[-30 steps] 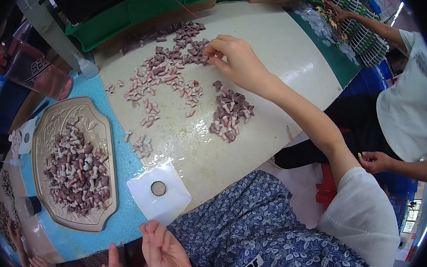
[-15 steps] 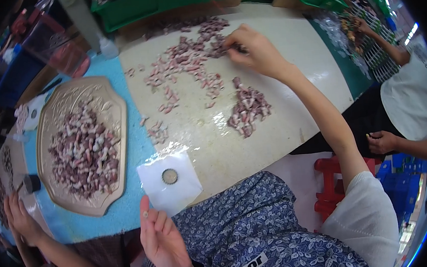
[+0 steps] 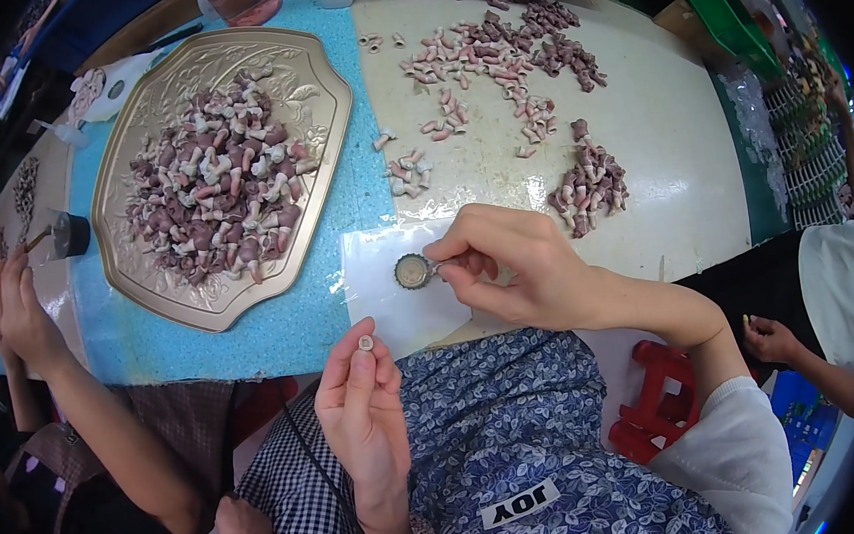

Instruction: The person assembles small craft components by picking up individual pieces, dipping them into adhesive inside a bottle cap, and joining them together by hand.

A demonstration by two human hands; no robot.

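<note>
My left hand [image 3: 361, 413] is closed, pinching a small pale figurine-like piece [image 3: 366, 343] between thumb and fingertips, its round end facing up. My right hand [image 3: 517, 265] reaches over a white sheet [image 3: 379, 296], its fingertips pressed together at the right rim of a bottle cap [image 3: 412, 271]. A small dark bit [image 3: 445, 264] shows at those fingertips; most of it is hidden, so I cannot make out its kind. Inside the cap lies something pale. Beyond the right hand is a pile of purple-and-pink pieces [image 3: 588, 186].
A gold embossed tray [image 3: 315, 60] heaped with purple-and-white pieces [image 3: 219, 178] lies on the blue mat [image 3: 253, 349]. More pink pieces [image 3: 466, 58] are scattered farther back. Green bins [image 3: 728, 17] stand at the back right. A co-worker's hand [image 3: 24, 309] is at left, another's [image 3: 772, 338] at right.
My right hand has come back from the far pieces to the bottle cap. The left hand still pinches its piece. The whole view has shifted, with the tray now higher in the picture.
</note>
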